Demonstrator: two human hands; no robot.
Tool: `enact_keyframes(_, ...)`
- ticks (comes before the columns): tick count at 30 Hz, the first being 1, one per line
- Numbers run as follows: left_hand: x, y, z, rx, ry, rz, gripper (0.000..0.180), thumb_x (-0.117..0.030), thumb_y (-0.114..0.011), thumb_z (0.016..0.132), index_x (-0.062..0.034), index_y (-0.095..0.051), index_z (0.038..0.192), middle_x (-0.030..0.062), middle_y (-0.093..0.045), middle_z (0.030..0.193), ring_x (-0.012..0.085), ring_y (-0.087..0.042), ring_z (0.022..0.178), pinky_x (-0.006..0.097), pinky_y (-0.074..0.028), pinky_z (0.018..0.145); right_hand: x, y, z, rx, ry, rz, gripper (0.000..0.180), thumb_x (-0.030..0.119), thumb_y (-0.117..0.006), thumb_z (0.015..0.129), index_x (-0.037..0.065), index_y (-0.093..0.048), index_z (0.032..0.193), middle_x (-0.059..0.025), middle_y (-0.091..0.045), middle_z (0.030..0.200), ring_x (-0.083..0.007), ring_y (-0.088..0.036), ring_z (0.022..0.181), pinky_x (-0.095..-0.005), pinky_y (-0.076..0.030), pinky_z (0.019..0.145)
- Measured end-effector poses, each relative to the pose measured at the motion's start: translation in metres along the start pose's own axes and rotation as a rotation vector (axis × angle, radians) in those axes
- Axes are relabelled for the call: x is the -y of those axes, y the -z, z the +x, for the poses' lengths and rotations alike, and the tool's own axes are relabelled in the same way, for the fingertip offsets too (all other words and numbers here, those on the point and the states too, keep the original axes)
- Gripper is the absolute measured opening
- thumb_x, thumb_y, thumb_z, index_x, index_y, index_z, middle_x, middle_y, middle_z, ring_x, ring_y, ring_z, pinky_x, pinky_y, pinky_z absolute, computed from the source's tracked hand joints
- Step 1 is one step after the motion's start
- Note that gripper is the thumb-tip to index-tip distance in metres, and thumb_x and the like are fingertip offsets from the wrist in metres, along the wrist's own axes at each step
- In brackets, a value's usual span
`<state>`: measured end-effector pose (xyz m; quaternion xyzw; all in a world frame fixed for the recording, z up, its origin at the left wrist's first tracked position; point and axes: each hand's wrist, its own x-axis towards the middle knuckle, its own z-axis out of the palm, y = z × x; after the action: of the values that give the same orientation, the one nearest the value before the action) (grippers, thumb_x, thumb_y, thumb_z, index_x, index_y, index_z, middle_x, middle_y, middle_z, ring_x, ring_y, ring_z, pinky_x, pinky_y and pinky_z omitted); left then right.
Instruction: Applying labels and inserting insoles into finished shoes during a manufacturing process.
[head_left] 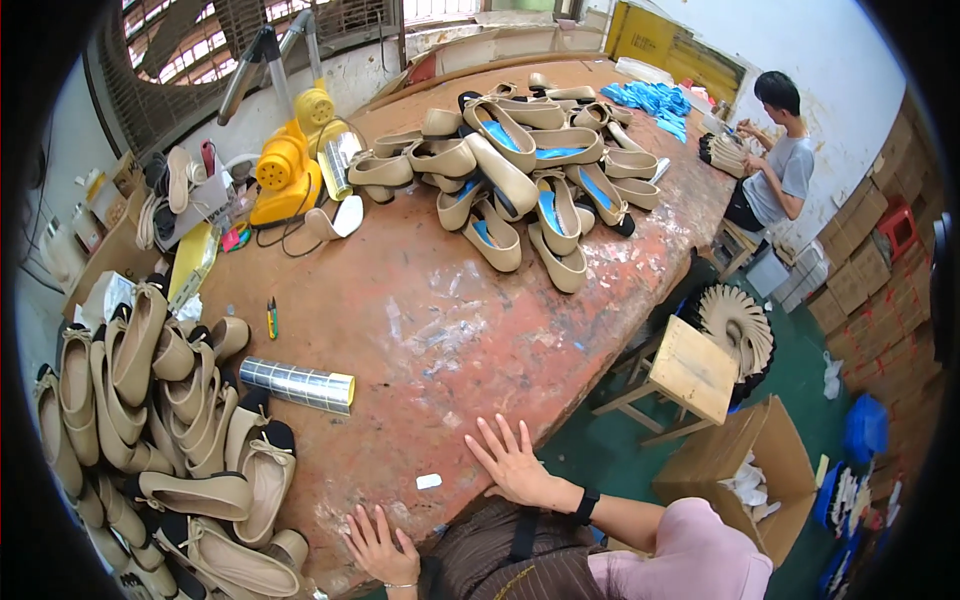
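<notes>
Spread hands [516, 473] lie near one white piece [428, 481] (small, oblong).

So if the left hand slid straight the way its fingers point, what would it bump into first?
The left hand would probably meet the silver, grid-patterned roll lying on the worktable. I see nothing between them, but the curved view makes the exact line uncertain.

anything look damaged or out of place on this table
Yes: the table looks worn, with pale scuffs across its reddish top, ahead of the right hand. The far shoes also lie jumbled, pointing every which way.
</notes>
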<state>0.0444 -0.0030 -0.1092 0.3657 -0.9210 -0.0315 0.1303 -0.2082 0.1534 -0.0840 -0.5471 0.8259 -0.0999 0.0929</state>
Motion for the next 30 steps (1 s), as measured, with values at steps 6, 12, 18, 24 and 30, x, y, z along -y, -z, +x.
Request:
enact_keyframes(6, -0.002, 0.005, 0.000, 0.001, -0.015, 0.008, 0.052, -0.034, -0.046, 0.093, -0.0107, -0.058, 0.138, 0.0174, -0.046, 0.150, 0.0427, -0.040, 0.139, 0.058, -0.027, 0.115, 0.002, -0.012, -0.001, -0.015, -0.016, -0.125, 0.102, 0.029, -0.077, 0.076, 0.007, -0.019, 0.158, -0.0267, -0.013, 0.161, -0.0508, -0.014, 0.147, -0.0725, -0.023, 0.108)
enact_keyframes(12, 0.000, 0.007, 0.005, 0.037, -0.032, 0.086, 0.051, -0.033, -0.040, 0.099, -0.0084, -0.056, 0.140, 0.0170, -0.047, 0.150, 0.0426, -0.043, 0.137, 0.058, -0.029, 0.114, 0.007, -0.009, 0.001, -0.068, -0.034, 0.088, 0.118, 0.025, -0.085, 0.064, 0.009, -0.016, 0.159, -0.0240, -0.012, 0.163, -0.0480, -0.014, 0.149, -0.0699, -0.020, 0.111)
enact_keyframes(18, -0.009, 0.008, 0.009, 0.012, -0.184, 0.279, 0.057, -0.042, -0.049, 0.098, -0.0148, -0.047, 0.148, 0.0152, -0.043, 0.153, 0.0399, -0.041, 0.138, 0.060, -0.029, 0.114, -0.007, -0.005, 0.000, -0.087, -0.105, 0.037, 0.120, 0.027, -0.085, 0.059, 0.010, -0.019, 0.158, -0.0222, -0.013, 0.164, -0.0434, -0.013, 0.151, -0.0664, -0.016, 0.116)
enact_keyframes(24, 0.022, -0.012, 0.010, 0.024, -0.490, 0.303, 0.055, -0.044, -0.035, 0.103, -0.0150, -0.044, 0.149, 0.0237, -0.042, 0.150, 0.0464, -0.046, 0.131, 0.066, -0.036, 0.104, -0.006, -0.038, 0.015, -0.262, -0.036, 0.025, 0.126, 0.034, -0.089, 0.047, 0.013, -0.029, 0.155, -0.0202, -0.019, 0.163, -0.0424, -0.013, 0.151, -0.0663, -0.011, 0.118)
enact_keyframes(30, 0.016, -0.018, 0.023, 0.062, -0.683, 0.248, 0.060, -0.050, -0.037, 0.101, -0.0147, -0.043, 0.150, 0.0204, -0.041, 0.152, 0.0433, -0.043, 0.135, 0.066, -0.033, 0.107, -0.009, -0.075, 0.011, -0.356, -0.101, -0.025, 0.120, 0.043, -0.090, 0.048, 0.018, -0.036, 0.152, -0.0183, -0.022, 0.162, -0.0429, -0.014, 0.150, -0.0657, -0.005, 0.119)
